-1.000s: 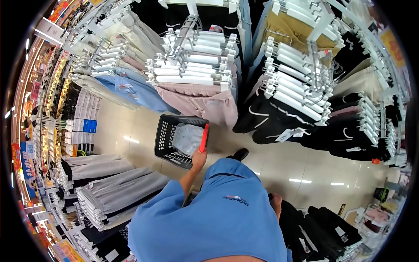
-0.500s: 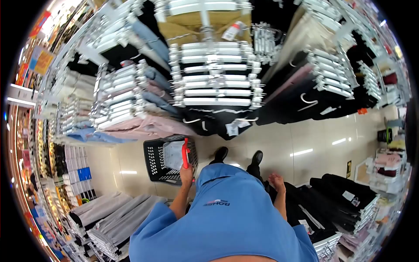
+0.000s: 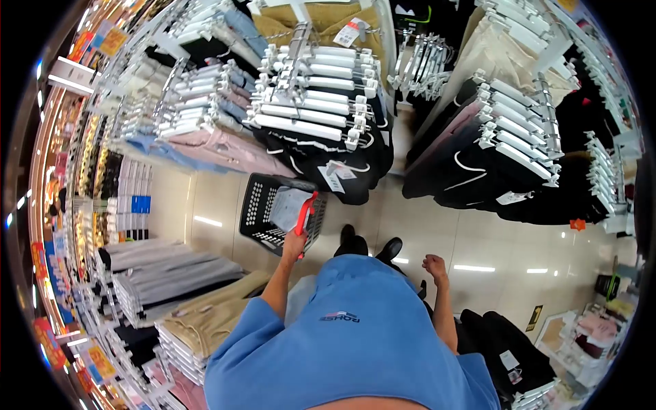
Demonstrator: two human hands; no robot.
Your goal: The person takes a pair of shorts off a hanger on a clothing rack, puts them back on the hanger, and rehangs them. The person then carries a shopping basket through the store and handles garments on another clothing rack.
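Observation:
My left hand [image 3: 294, 243] is wrapped round the red handle [image 3: 305, 213] of a dark grey shopping basket [image 3: 257, 205]. The basket has perforated walls, and a folded light grey garment [image 3: 288, 208] lies inside it. Off to my right side, my right hand [image 3: 434, 266] hangs in the air with its fingers curled in and nothing visible in them. Ahead of me, black trousers [image 3: 355, 183] with paper tags hang on white clip hangers [image 3: 301, 126], close beyond the basket.
Racks of pink trousers [image 3: 225, 152] and more black trousers [image 3: 471, 174] stand ahead on both sides. Behind my left arm are grey [image 3: 181, 277] and khaki trousers [image 3: 212, 314]; dark garments [image 3: 509, 342] hang behind my right. Shiny floor tiles [image 3: 437, 236] run between the racks.
The racks have shifted and tilted in view as I walk and turn. The basket, still in my left hand, sits slightly higher and further right. My right hand's fingers have curled in.

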